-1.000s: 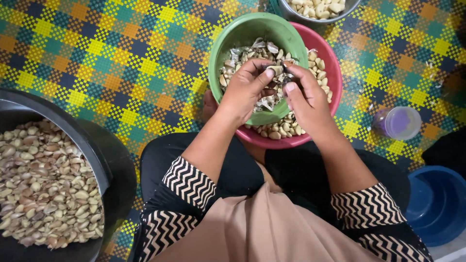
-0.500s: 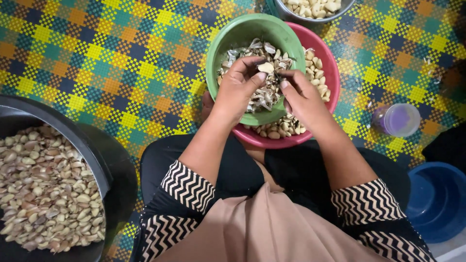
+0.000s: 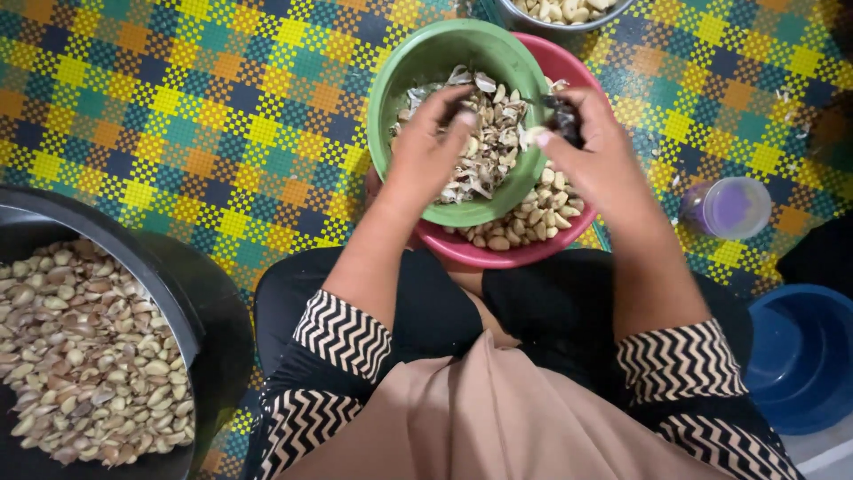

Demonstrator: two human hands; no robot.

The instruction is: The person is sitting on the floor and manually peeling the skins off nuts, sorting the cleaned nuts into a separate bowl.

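Observation:
My left hand [image 3: 433,147] hovers over a green bowl [image 3: 400,71] full of garlic skins, fingers pinched on a bit of peel. My right hand [image 3: 593,147] grips a small dark knife [image 3: 560,114] with a peeled garlic clove [image 3: 534,136] at its fingertips, above the rim where the green bowl overlaps a red bowl [image 3: 524,253]. The red bowl holds peeled cloves. Both bowls rest near my lap on a checked woven mat.
A large black basin [image 3: 169,293] of unpeeled garlic cloves sits at the left. A metal bowl [image 3: 569,22] of peeled cloves is at the top. A small purple-lidded cup [image 3: 729,207] lies at the right, and a blue tub [image 3: 804,356] stands at the lower right.
My hands have drawn apart: the left moved slightly left over the skins, the right shifted right with the knife and the clove.

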